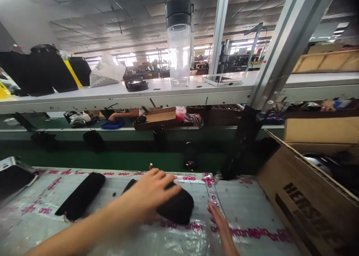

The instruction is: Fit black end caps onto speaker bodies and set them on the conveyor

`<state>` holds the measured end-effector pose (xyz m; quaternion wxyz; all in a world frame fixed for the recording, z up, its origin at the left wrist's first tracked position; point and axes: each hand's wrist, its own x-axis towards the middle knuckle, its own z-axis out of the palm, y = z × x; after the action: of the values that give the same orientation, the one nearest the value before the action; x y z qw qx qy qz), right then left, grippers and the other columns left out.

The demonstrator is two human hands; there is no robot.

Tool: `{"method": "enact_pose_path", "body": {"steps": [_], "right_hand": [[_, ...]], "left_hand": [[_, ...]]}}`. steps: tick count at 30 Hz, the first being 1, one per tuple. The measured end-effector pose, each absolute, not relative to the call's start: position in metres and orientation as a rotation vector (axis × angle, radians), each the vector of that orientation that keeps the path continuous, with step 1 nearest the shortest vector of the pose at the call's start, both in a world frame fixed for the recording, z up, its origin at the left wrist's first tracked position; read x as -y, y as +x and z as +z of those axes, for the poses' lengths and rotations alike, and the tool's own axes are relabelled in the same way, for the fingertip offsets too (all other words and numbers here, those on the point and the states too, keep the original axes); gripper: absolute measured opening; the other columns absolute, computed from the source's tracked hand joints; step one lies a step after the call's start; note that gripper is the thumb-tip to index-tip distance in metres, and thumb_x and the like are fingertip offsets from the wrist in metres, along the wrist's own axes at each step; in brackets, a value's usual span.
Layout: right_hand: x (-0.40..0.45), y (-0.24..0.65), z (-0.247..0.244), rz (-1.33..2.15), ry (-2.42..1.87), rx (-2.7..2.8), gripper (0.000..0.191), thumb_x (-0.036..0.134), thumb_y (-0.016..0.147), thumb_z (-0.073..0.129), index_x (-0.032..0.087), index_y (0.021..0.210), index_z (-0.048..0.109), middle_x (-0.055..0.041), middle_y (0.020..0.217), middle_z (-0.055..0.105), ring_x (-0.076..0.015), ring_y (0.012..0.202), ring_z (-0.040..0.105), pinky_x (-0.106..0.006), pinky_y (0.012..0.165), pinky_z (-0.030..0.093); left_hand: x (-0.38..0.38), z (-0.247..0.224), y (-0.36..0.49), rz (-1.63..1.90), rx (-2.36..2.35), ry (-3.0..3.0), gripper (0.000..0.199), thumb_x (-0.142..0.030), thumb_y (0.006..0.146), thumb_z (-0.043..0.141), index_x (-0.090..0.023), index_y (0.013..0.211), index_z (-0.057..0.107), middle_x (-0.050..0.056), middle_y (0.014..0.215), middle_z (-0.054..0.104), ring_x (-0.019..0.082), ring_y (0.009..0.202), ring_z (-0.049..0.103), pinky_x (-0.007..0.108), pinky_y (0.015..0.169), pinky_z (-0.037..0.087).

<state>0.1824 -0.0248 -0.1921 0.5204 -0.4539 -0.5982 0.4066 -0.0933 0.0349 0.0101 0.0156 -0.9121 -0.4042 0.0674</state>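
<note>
My left hand (154,190) lies over a black, rounded, fabric-like piece (179,205) on the bench, its fingers stretched and apart. The hand hides the middle of that piece, and I cannot tell how firmly it touches. To the right of it, my right hand (221,226) is held edge-on with straight fingers and nothing in them. A second black elongated piece (82,196) rests left of my left forearm, with small wires at its lower end.
Printed tape crosses the plastic-covered bench (246,203). A cardboard box (311,196) stands at right; a black device (17,175) sits at left. Beyond runs a green conveyor belt (134,157) carrying dark items. A shelf (157,97) above holds a clear bottle (180,54). Another person's hand (113,116) shows across.
</note>
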Motion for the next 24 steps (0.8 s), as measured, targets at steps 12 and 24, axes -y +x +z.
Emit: {"method": "enact_pose_path", "body": {"steps": [12, 24], "right_hand": [[0.054, 0.165, -0.200, 1.267, -1.073, 1.365, 0.104, 0.026, 0.070, 0.090, 0.024, 0.164, 0.045, -0.0165, 0.161, 0.061, -0.0404, 0.150, 0.058, -0.057, 0.123, 0.048], [0.074, 0.153, -0.213, 1.152, -1.176, 1.496, 0.092, 0.045, 0.092, 0.078, 0.025, 0.170, 0.033, -0.0167, 0.172, 0.045, -0.0362, 0.158, 0.047, -0.053, 0.128, 0.043]], "left_hand": [[0.031, -0.079, -0.066, -1.581, 1.932, -2.749, 0.077, -0.058, 0.102, 0.068, -0.039, 0.166, 0.030, 0.012, 0.166, 0.049, 0.038, 0.155, 0.045, 0.059, 0.130, 0.037], [0.057, -0.144, -0.019, -2.107, 2.020, -2.928, 0.076, -0.061, 0.095, 0.071, -0.027, 0.158, 0.045, 0.014, 0.157, 0.059, 0.041, 0.142, 0.059, 0.054, 0.121, 0.047]]}}
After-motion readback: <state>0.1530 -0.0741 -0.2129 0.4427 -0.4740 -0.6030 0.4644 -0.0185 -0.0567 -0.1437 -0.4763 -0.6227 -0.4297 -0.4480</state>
